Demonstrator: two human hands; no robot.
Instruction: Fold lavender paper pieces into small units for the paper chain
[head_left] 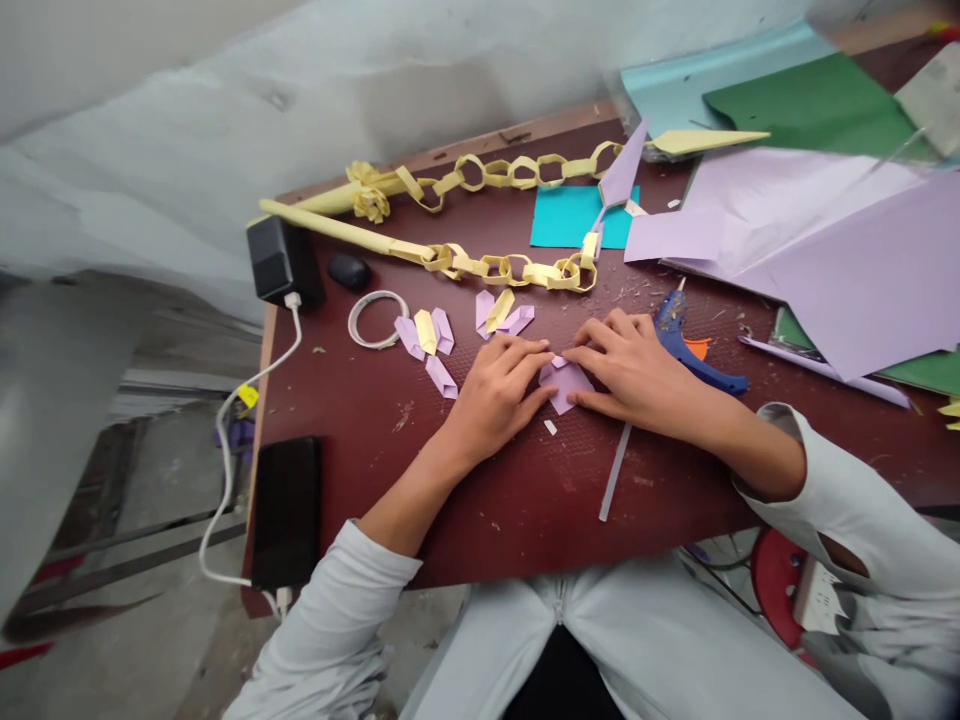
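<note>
A small piece of purple paper (564, 388) lies on the dark red table with a fold along its top edge. My left hand (496, 392) grips its left side, fingertips at the top fold and thumb lower down. On the opposite side my right hand (637, 372) holds it the same way, fingers bent over the top corner and thumb on the right edge. Left of my hands are folded purple and yellow paper petals (425, 331), with another such group (501, 312) just above. A tiny white paper scrap (550, 427) sits below the held piece.
A blue glue gun (694, 355) lies beside my right hand, near a grey strip (615, 475). Yellow paper chains (517, 270) stretch behind. Purple sheets (862, 260) cover the right side. A tape roll (379, 320), power bank (281, 260), cable and phone (286, 510) are left.
</note>
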